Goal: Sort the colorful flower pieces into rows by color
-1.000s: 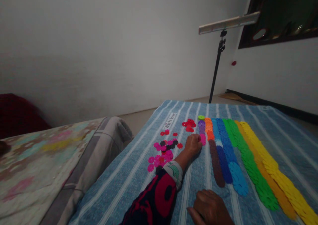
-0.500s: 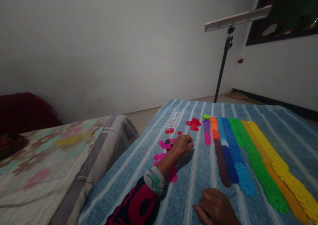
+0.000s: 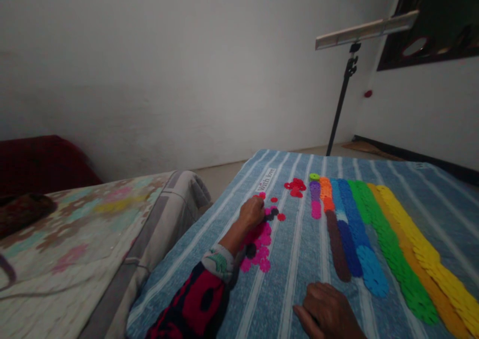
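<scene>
My left hand [image 3: 252, 212], its fingers bent down and pressed together, is at the upper left edge of a loose scatter of pink plastic discs [image 3: 264, 240]. Whatever its fingertips hold, if anything, is hidden. Two dark discs [image 3: 250, 250] lie among the pink ones. Just right of this hand are small red notched discs [image 3: 281, 217]. My right hand [image 3: 329, 309] rests on the cloth at the bottom, fingers curled under and thumb out to the left; its palm is hidden. Beyond it stretch overlapping rows of discs, including brown [image 3: 338, 246], blue [image 3: 374, 277], green [image 3: 415, 294] and yellow [image 3: 422, 246].
A striped blue cloth [image 3: 220, 274] covers the table. A red disc pile [image 3: 295, 186] lies farther back, near short purple [image 3: 315, 191] and orange [image 3: 326, 191] rows. On the left is a bed with a patterned cover [image 3: 93, 239]. A black stand [image 3: 340, 99] rises behind the table.
My left hand has moved left, from open cloth to the pink discs. A red disc now shows where the hand was. My right hand stays in nearly the same place.
</scene>
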A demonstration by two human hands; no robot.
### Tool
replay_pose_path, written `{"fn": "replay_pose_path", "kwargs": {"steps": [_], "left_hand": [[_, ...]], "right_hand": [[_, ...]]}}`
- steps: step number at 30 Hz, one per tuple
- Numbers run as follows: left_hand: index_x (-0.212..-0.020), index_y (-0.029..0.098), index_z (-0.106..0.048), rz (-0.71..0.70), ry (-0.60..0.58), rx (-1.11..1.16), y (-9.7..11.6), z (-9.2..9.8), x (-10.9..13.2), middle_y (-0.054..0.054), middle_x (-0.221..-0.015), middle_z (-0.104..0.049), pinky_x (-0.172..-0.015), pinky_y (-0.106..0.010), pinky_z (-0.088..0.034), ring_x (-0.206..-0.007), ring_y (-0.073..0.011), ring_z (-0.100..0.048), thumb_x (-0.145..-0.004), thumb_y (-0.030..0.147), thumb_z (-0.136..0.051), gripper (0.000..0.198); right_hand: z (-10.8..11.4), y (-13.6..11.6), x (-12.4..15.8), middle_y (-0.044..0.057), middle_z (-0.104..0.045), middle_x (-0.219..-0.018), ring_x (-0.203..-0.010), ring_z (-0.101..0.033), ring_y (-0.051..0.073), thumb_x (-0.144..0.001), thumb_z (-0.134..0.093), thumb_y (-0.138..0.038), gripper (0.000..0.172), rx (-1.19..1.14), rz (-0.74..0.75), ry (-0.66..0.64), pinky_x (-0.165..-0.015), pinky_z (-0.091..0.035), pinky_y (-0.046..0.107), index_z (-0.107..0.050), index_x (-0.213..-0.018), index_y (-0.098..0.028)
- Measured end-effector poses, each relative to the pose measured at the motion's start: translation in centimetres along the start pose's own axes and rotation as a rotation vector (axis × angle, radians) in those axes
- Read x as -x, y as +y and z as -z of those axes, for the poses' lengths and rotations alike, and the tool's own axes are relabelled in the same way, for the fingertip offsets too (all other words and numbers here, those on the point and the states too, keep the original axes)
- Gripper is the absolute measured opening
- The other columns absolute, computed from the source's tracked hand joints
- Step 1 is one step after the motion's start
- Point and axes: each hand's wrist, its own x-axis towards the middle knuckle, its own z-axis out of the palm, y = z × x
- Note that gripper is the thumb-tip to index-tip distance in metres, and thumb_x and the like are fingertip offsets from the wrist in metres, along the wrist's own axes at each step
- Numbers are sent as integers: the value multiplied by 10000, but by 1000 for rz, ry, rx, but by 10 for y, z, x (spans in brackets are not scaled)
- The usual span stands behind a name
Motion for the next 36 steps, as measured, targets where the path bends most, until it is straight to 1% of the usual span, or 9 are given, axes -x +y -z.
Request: {"fn": "replay_pose_path", "kwargs": {"steps": [5, 8, 11, 14, 20, 25, 31, 33, 36], "left_hand": [[-1010, 122, -744, 104, 53, -32, -20, 5, -29, -155, -1070, -728, -811, -301, -485, -1033, -264, -669, -871, 182, -498, 289], [-1045, 131, -737, 142, 68, -47, -20, 2, -46, -152, -1094, -721, -818, -290, -491, -1051, -252, -668, -891, 201, -485, 303], [-1089, 146, -724, 152, 59, -54, -15, -2, -57, -151, -1148, -701, -824, -284, -499, -1066, -246, -664, -911, 303, -506, 323], [-1132, 162, -711, 138, 48, -62, -12, -7, -62, -152, -1203, -678, -838, -286, -504, -1097, -255, -652, -889, 336, -538, 346], [-1077, 168, -732, 114, 22, -63, -18, -14, -64, -145, -1142, -706, -835, -280, -503, -1069, -255, -662, -841, 255, -548, 312], [-1049, 151, -740, 111, 12, -52, -24, -13, -66, -147, -1105, -720, -799, -281, -505, -1038, -265, -672, -808, 251, -572, 310], [-1104, 129, -716, 181, 63, -12, -19, -8, -76, -174, -1177, -693, -820, -283, -504, -1099, -277, -654, -850, 323, -528, 371], [-1087, 106, -715, 189, 36, -2, -16, -5, -83, -199, -1177, -688, -839, -309, -505, -1118, -299, -646, -835, 290, -542, 357], [-960, 89, -738, 205, -45, 25, -13, -2, -94, -213, -1073, -719, -796, -333, -518, -1050, -331, -674, -723, 215, -643, 284]], "right_hand": [[0, 0, -1, -7, -514, -527, -485, -489, 125, -1003, -406, -251, 446, 11, 3, 6, -544, -291, 273, -486, -566, -216], [0, 1, -2, -9, -510, -521, -483, -490, 123, -1003, -408, -252, 451, 17, 5, 12, -541, -295, 269, -487, -560, -214], [-1, 2, -1, -7, -513, -520, -481, -486, 123, -1003, -409, -253, 457, 23, 0, 23, -536, -297, 270, -501, -557, -214], [-4, 2, 2, -5, -514, -524, -481, -481, 124, -994, -422, -247, 449, 22, -4, 21, -530, -294, 276, -510, -556, -213], [-4, 1, 0, -4, -507, -513, -472, -473, 125, -985, -427, -235, 452, 9, -13, 17, -514, -284, 285, -514, -542, -209], [-1, -1, -6, -4, -498, -498, -457, -463, 120, -1007, -387, -242, 498, 7, -23, 32, -513, -281, 285, -509, -526, -205], [-3, -1, -4, 1, -497, -493, -459, -462, 119, -1040, -331, -293, 564, 20, -41, 40, -514, -272, 287, -504, -510, -205], [-3, -2, -6, 2, -501, -493, -461, -463, 117, -1048, -312, -309, 584, 33, -43, 47, -515, -274, 286, -503, -506, -204], [-3, -2, -9, 0, -497, -485, -457, -453, 114, -1052, -305, -312, 597, 45, -38, 65, -512, -273, 284, -494, -496, -202]]}}
